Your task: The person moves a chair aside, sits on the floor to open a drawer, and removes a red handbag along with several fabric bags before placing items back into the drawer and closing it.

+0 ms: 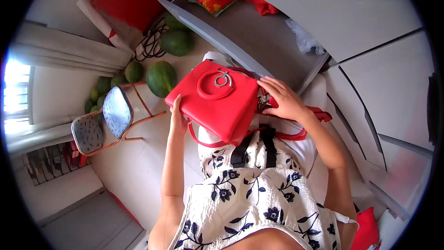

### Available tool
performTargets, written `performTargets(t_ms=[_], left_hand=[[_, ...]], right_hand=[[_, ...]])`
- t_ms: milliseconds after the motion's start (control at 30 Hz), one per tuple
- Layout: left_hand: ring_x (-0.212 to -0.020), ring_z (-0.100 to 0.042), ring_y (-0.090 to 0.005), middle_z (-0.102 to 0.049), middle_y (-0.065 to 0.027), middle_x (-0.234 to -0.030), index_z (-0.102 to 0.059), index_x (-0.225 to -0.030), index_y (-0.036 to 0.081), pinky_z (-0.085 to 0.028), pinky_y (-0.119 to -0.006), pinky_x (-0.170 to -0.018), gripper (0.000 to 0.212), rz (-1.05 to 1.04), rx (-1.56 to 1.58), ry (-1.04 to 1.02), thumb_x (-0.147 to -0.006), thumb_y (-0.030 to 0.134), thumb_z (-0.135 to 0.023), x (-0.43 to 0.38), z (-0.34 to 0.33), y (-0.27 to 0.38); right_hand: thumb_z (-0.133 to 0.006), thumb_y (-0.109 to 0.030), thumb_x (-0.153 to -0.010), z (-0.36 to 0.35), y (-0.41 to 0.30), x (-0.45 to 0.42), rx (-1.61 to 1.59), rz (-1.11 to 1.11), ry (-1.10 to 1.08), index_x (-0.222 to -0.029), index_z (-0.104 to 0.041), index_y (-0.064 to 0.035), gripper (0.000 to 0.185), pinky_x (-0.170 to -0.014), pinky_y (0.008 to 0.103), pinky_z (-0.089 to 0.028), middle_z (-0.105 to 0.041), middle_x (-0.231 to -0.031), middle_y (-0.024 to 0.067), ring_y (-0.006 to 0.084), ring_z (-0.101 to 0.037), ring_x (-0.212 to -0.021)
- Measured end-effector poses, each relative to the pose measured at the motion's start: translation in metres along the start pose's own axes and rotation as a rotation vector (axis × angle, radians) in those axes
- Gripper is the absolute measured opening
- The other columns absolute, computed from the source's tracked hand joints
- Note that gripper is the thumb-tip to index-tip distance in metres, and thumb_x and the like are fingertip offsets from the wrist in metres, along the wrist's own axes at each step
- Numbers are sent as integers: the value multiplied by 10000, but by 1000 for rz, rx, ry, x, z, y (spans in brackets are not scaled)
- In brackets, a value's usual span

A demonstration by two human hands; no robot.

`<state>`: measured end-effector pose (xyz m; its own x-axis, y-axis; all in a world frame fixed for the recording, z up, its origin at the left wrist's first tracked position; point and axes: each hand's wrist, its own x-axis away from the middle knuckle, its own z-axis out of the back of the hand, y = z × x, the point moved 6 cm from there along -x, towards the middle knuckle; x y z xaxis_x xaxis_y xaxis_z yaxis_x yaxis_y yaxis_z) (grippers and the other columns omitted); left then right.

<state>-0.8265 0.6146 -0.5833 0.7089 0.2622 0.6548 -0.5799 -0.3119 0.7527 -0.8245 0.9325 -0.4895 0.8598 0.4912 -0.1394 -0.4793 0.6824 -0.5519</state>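
Observation:
A red handbag [222, 104] with a round handle, a silver-coloured ring fitting and a long strap lies tilted over my lap. My left hand [179, 116] grips its lower left corner, the thumb on top and the fingers mostly hidden beneath. At the bag's right edge, my right hand [282, 100] has its fingers spread, fingertips close to the bag's upper corner; whether they touch it I cannot tell. Under and beside that hand are red straps [295, 135] and a small dark and silver-coloured item that I cannot make out.
Beyond the bag an open drawer [236, 24] holds red packages and clear plastic. Watermelons [162, 78] and a coiled black cable [152, 41] lie on the floor at the upper left. A metal-framed chair [118, 111] stands at the left. Grey-white cabinets [374, 90] line the right.

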Motion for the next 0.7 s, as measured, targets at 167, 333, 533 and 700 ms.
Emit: performTargets(t_ms=[167,333,533,700], left_hand=[[-1028,-470,-240,-462,-81,-1158,-358,-1195,101,-388,-464,-814,619,223,188,-370,-743,514,-458,16,-28,-7],[-1082,-421,-289,-395,-98,-1222,-283,-1245,96,-364,-508,-835,686,330,228,-485,-743,543,-422,23,-38,-3],[-1113,-384,-294,-382,-109,-1230,-281,-1242,90,-337,-522,-856,651,337,216,-536,-749,493,-420,20,-39,-6],[-1100,-394,-281,-404,-106,-1206,-308,-1217,79,-338,-504,-861,598,300,296,-456,-728,392,-449,20,-40,-11]], right_hand=[[-689,-123,-577,-8,8,18,-13,-74,12,-1250,-264,-77,797,-908,345,-344,-423,-1151,116,274,-392,-1083],[-630,-75,-611,-19,18,30,53,-262,-65,-1231,-270,-56,717,-786,391,-423,-455,-1089,180,336,-479,-964],[-647,-169,-602,-31,33,38,65,-523,-407,-1145,-333,-21,645,-737,421,-441,-516,-981,224,370,-519,-883],[-651,-206,-574,-18,36,44,-3,-515,-508,-1054,-369,-12,590,-703,410,-441,-556,-816,213,356,-540,-820]])
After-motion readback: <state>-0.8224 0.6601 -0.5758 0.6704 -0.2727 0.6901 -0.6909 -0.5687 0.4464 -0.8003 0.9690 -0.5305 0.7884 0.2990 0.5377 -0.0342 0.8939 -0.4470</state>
